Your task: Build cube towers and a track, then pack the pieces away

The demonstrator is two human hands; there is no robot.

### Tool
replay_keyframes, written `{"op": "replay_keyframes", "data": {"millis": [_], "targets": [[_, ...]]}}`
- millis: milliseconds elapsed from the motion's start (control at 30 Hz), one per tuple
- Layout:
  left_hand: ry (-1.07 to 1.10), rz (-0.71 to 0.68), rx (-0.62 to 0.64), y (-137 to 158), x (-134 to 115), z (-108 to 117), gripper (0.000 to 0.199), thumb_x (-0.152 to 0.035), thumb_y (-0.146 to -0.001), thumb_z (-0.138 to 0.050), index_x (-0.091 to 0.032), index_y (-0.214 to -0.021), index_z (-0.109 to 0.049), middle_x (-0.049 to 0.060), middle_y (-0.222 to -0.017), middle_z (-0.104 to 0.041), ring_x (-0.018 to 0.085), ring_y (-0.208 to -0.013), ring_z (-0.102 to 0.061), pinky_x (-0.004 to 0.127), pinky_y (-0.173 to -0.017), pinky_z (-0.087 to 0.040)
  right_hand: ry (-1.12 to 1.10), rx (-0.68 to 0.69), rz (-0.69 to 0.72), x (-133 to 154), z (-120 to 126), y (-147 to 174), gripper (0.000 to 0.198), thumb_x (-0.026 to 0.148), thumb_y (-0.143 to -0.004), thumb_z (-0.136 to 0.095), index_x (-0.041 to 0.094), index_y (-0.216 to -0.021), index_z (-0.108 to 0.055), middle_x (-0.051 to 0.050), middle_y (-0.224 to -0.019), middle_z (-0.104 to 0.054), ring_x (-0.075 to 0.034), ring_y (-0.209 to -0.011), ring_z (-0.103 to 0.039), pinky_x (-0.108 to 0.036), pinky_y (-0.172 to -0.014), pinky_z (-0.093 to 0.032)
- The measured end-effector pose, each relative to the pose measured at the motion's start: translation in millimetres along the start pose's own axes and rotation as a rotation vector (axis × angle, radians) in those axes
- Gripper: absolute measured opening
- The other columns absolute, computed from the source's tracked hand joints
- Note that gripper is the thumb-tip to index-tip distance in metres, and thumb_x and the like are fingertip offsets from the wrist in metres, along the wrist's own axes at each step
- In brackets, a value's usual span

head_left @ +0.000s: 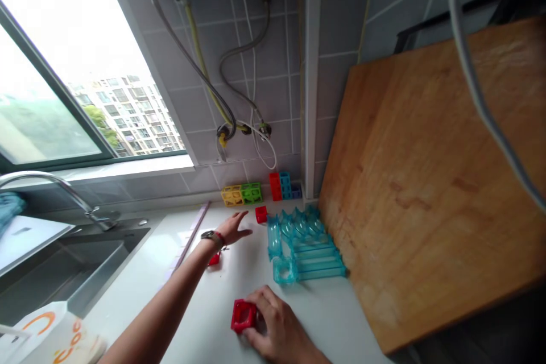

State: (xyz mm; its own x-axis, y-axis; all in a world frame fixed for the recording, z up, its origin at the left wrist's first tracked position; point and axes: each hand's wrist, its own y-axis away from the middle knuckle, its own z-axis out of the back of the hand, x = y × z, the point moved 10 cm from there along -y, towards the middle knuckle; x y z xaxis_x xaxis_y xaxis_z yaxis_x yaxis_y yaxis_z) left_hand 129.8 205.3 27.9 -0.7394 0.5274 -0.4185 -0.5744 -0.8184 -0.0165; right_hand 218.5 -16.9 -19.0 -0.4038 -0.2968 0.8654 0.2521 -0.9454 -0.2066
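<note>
My right hand (279, 324) grips a hollow red plastic cube block (234, 316) at the front of the white counter, fingers and thumb on its right side. Farther back, my left hand (232, 230) is stretched out with its fingers apart and nothing in it. A small red block (261, 214) stands just beyond its fingertips, not touched. Partly hidden by my left wrist and forearm lies another red piece (214, 259). Right of my left hand, clear teal plastic track pieces (319, 264) lie side by side, some straight and some wavy.
Along the wall stand yellow blocks (232, 195), green blocks (251, 193), a red stack (275, 186) and a blue stack (285, 186). A large wooden board (439, 182) leans at the right. A purple strip (191, 233), the sink (106, 273) and a paper cup (55, 333) are at the left.
</note>
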Motion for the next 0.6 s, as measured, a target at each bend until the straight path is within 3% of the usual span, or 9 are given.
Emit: {"op": "replay_keyframes", "data": {"millis": [33,100,133,233,367,467,600], "targets": [[-0.044,0.023,0.033,15.2,17.5,0.5,0.044,-0.037,-0.096,-0.070,-0.018,-0.135,-0.061,0.012,-0.138,-0.063,0.029,-0.120,-0.065,0.054,-0.102,-0.054,0.006,0.003,0.002,-0.6,-1.0,-0.1,0.050,0.018,-0.079,-0.071,0.028,-0.127,-0.063,-0.005,-0.117,-0.063,-0.023,-0.103,-0.066,-0.032,-0.092,-0.052],[-0.108,0.056,0.090,50.6,49.4,1.5,0.074,-0.035,-0.071,-0.091,-0.023,-0.139,-0.063,0.015,-0.139,-0.065,0.035,-0.126,-0.063,0.053,-0.111,-0.049,0.024,0.007,0.006,-1.1,-3.2,-1.3,0.051,0.014,-0.077,-0.069,0.028,-0.126,-0.062,-0.005,-0.118,-0.064,-0.023,-0.104,-0.066,-0.031,-0.093,-0.052],[-0.130,0.067,0.116,67.4,62.7,0.9,0.078,-0.033,-0.066,-0.093,-0.025,-0.138,-0.065,0.014,-0.140,-0.066,0.036,-0.125,-0.065,0.050,-0.111,-0.050,0.039,0.008,0.005,-0.9,-4.4,-2.6,0.052,0.013,-0.076,-0.069,0.029,-0.125,-0.062,-0.004,-0.118,-0.064,-0.023,-0.104,-0.066,-0.031,-0.094,-0.052],[-0.189,0.081,0.115,94.9,91.1,0.6,0.046,-0.029,-0.084,-0.074,-0.025,-0.130,-0.072,0.013,-0.144,-0.065,0.033,-0.128,-0.065,0.046,-0.112,-0.050,0.109,0.024,0.004,3.1,-10.6,-11.2,0.049,0.014,-0.077,-0.068,0.029,-0.122,-0.062,-0.004,-0.119,-0.064,-0.025,-0.105,-0.067,-0.033,-0.094,-0.053],[-0.269,0.121,0.045,70.9,119.8,4.5,0.041,-0.017,-0.093,-0.057,-0.023,-0.131,-0.070,0.013,-0.153,-0.057,0.031,-0.137,-0.058,0.045,-0.116,-0.045,0.248,0.058,0.013,9.5,-24.5,-36.9,0.046,0.018,-0.076,-0.070,0.026,-0.121,-0.060,-0.007,-0.117,-0.065,-0.030,-0.103,-0.068,-0.040,-0.090,-0.057],[-0.337,0.190,0.014,38.3,143.7,13.5,0.037,-0.013,-0.090,-0.061,-0.021,-0.124,-0.073,0.016,-0.150,-0.058,0.034,-0.140,-0.055,0.047,-0.116,-0.043,0.288,0.054,0.043,8.8,-33.6,-61.4,0.051,0.016,-0.075,-0.070,0.025,-0.124,-0.060,-0.009,-0.123,-0.064,-0.031,-0.106,-0.068,-0.042,-0.091,-0.059],[-0.382,0.213,0.052,15.4,163.3,20.1,0.020,-0.026,-0.094,-0.070,-0.019,-0.112,-0.074,0.012,-0.140,-0.066,0.032,-0.138,-0.054,0.054,-0.114,-0.044,0.156,-0.003,0.063,-2.2,-35.4,-80.5,0.072,0.021,-0.076,-0.073,0.023,-0.144,-0.051,-0.012,-0.136,-0.059,-0.032,-0.115,-0.067,-0.044,-0.100,-0.057]]}}
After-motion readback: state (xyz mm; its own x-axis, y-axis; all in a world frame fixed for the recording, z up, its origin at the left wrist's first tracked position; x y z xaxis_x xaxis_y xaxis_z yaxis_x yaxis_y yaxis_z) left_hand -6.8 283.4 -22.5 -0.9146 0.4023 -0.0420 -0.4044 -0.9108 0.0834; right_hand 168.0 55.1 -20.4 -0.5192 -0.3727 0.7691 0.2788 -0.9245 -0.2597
